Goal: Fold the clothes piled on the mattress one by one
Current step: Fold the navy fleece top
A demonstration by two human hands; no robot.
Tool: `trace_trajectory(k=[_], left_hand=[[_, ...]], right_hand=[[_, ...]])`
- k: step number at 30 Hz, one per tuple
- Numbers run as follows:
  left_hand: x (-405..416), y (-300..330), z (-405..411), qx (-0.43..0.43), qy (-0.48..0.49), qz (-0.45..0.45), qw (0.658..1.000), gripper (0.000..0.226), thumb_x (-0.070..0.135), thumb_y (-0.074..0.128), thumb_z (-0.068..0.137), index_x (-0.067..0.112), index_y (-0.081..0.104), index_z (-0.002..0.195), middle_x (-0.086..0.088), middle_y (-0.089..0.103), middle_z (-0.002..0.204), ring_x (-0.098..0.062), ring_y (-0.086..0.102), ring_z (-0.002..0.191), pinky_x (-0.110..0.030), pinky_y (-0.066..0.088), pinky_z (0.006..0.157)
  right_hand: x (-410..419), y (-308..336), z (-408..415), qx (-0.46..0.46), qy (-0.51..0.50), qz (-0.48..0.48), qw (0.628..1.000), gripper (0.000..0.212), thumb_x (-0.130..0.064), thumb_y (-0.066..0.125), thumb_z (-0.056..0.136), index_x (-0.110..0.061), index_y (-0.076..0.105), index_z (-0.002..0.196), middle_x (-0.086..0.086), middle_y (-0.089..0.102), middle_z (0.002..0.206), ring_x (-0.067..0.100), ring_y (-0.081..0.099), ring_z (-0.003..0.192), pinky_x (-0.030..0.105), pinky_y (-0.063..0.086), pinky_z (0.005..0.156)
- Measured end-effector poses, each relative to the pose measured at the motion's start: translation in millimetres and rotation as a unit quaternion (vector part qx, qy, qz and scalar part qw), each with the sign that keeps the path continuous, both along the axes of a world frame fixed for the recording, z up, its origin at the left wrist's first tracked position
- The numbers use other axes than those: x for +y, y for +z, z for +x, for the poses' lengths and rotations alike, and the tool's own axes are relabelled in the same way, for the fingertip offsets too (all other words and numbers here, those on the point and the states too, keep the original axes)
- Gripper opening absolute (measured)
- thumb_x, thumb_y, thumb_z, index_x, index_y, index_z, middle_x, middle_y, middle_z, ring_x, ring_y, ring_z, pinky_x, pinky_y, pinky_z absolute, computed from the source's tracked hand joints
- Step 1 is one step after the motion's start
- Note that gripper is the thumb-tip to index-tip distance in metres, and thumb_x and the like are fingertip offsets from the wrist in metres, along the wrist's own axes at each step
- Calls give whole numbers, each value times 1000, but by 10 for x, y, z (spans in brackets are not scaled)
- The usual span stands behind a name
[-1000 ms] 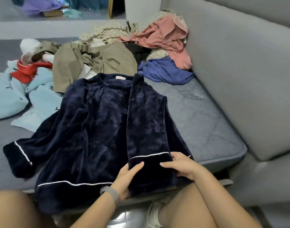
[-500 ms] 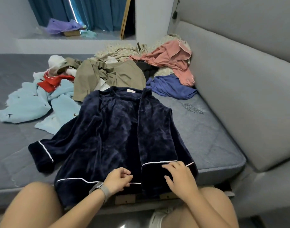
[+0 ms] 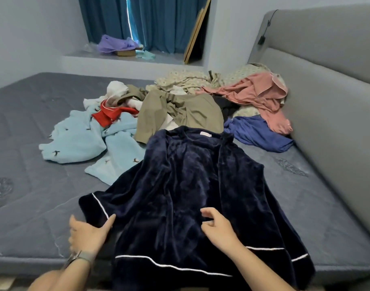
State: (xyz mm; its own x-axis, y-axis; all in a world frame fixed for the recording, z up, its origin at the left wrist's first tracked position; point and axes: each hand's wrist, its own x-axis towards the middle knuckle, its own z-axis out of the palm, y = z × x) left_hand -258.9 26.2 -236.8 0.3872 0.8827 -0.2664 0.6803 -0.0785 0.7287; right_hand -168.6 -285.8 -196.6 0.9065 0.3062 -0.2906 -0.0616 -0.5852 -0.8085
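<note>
Grey mattress [image 3: 28,206], navy top [image 3: 186,196] flat near front edge; left hand [image 3: 88,233] wide at left sleeve cuff [image 3: 95,206], right hand [image 3: 218,226] loosely curled, holding nothing, on middle; fold sleeve in straight, smooth flat

My left hand [image 3: 88,233] covers the navy pyjama top's [image 3: 186,196] sleeve cuff; its hem runs off the bottom edge, and the black garment [image 3: 226,105] lies mostly buried.
</note>
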Motion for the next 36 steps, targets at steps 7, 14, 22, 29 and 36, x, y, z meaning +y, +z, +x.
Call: trace_trajectory(k=[7,14,22,29,36], left_hand=[[114,176,54,-263,-7,-315,912,16,7,65,86,0,63,101,-16,66,89,-26,61,73,-32,54,63],[-178,267,-142,-291,-378,-483,734,65,6,81,41,-1,67,105,-20,68,110,-30,66,96,-33,55,80],[-484,175,-5,-203,-457,-258,827,27,45,60,72,23,74,65,12,65,98,-7,61,74,-18,44,64],[-502,-20,146,-118,-289,-280,908,27,25,69,87,5,63,103,-9,70,90,-19,68,82,-24,55,62],[-709,179,37,-201,-465,-317,802,30,9,64,90,13,63,119,5,71,114,-9,64,110,-18,50,89]], right_hand=[[1000,-27,6,51,-8,59,997,30,-12,56,90,-30,58,115,-10,58,123,5,64,91,18,54,81],[1360,293,37,326,-63,337,881,58,-66,55,82,-26,63,123,8,66,124,26,63,111,47,50,97],[1079,115,16,395,-56,360,843,70,-30,82,57,7,62,114,24,65,102,34,65,85,38,54,79],[597,-230,-26,307,-169,260,900,60,-52,78,66,-11,72,109,9,74,101,22,72,90,30,55,81],[306,-126,-305,297,-62,120,945,31,-20,76,79,-15,66,107,6,75,95,20,71,90,31,57,81]])
